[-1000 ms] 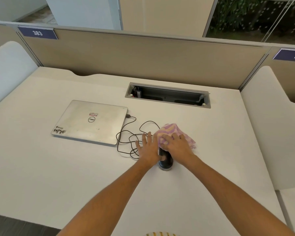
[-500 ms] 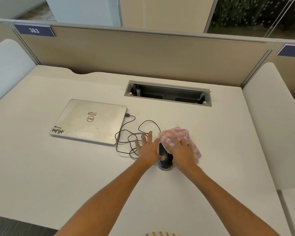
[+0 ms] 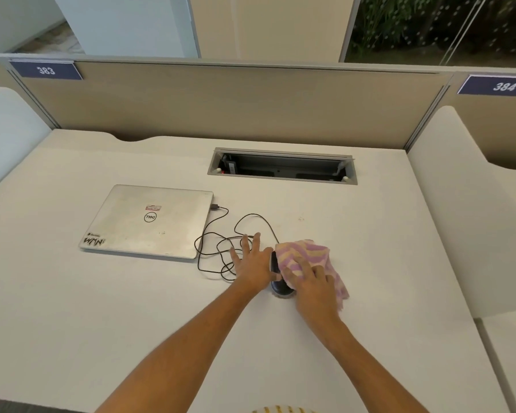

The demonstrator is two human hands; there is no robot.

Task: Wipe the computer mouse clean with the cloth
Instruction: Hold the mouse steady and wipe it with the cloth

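A black wired computer mouse (image 3: pixel 278 284) rests on the white desk (image 3: pixel 131 308), mostly covered. A pink and yellow striped cloth (image 3: pixel 307 257) lies over its right side and front. My right hand (image 3: pixel 315 286) presses on the cloth, fingers spread over it. My left hand (image 3: pixel 252 262) lies flat on the desk against the mouse's left side, fingers apart, thumb touching the mouse. The mouse's black cable (image 3: pixel 218 248) loops in a tangle under and beyond the left hand's fingers.
A closed silver laptop (image 3: pixel 146 222) lies at the left with the cable plugged into its right edge. An open cable tray slot (image 3: pixel 282 166) sits in the desk further back. Beige partition panels (image 3: pixel 236 102) close off the back; white dividers stand on both sides.
My right hand and the cloth have slid to the right and toward me across the mouse. More of the mouse's left side shows. My left hand stays in place.
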